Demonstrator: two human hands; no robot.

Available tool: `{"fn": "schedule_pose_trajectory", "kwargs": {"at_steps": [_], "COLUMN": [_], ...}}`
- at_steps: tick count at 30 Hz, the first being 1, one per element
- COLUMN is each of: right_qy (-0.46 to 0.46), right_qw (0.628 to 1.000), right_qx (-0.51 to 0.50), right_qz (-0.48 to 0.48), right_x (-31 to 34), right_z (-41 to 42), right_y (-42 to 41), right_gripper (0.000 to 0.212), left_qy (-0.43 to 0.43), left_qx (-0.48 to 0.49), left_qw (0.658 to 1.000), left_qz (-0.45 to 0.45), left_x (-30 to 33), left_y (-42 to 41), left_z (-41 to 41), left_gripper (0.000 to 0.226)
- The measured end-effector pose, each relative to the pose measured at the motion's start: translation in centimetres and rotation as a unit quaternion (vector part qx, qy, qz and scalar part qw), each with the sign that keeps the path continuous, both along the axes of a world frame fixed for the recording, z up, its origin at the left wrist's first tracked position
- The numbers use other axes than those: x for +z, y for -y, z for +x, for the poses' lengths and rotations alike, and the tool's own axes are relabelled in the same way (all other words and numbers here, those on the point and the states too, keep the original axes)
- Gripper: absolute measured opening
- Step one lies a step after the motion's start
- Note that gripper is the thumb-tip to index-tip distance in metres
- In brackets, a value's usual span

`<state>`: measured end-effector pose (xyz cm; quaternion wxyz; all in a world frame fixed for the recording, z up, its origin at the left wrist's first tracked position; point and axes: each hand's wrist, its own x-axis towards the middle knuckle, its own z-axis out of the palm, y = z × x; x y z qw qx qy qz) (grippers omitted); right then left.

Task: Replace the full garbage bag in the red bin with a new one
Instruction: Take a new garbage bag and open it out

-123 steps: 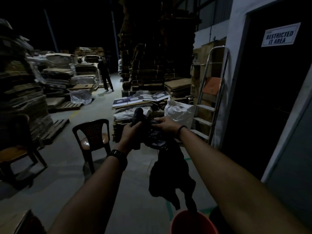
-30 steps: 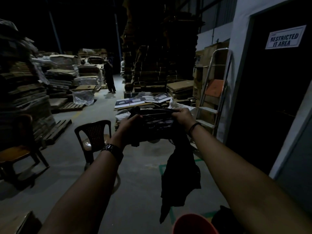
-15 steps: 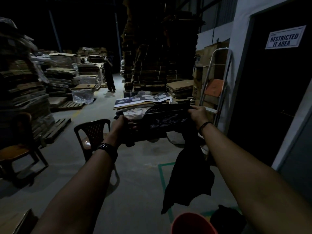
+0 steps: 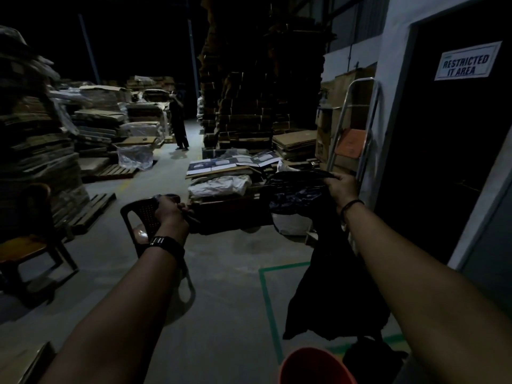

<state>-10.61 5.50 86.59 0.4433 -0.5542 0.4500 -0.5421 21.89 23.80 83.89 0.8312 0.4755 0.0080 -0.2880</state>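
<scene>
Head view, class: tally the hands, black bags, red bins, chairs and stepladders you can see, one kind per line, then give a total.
Hands: 2, left hand and right hand
Black bags: 2, new bag held up, dark bag on the floor beside the bin
Red bins: 1, bin
Chairs: 2, plastic chair, wooden chair
Stepladders: 1, stepladder
Total: 8

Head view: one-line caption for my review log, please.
Both hands, left and right, pull a new black garbage bag open above the red bin in a dim cardboard warehouse.
</scene>
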Motion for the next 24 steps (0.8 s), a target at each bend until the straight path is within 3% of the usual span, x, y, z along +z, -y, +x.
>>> {"fn": "schedule_pose_trajectory", "kwargs": {"at_steps": [4, 7, 12, 15, 18, 24], "right_qy": [-0.008, 0.000, 0.010, -0.014, -0.006, -0.008], "right_qw": [0.999, 0.998, 0.993, 0.977, 0.962, 0.967], "right_qx": [-0.036, -0.070, -0.110, -0.191, -0.248, -0.232], "right_qz": [0.013, 0.010, 0.052, 0.093, 0.113, 0.109], "right_x": [-0.8, -0.7, -1.0, -3.0, -1.8, -2.6], "right_z": [-1.3, -2.2, -2.8, -4.3, -4.8, -4.7], "right_y": [1.4, 1.0, 1.8, 5.6, 2.5, 2.4], "right_gripper": [0.029, 0.031, 0.036, 0.050, 0.043, 0.041], "left_qy": [-0.053, -0.053, -0.053, -0.054, -0.039, -0.048], "left_qx": [0.132, 0.183, 0.186, 0.186, 0.213, 0.193], "left_qw": [0.989, 0.980, 0.977, 0.975, 0.968, 0.978], "left_qz": [0.045, 0.063, 0.093, 0.108, 0.126, 0.067], "left_x": [-0.2, -0.2, -0.2, 0.0, 0.1, -0.3], "left_y": [-1.3, -2.1, -3.1, -3.4, -3.6, -3.7], "left_z": [1.8, 1.9, 1.5, 1.5, 1.9, 0.8], "left_gripper": [0.054, 0.054, 0.058, 0.055, 0.051, 0.051]}}
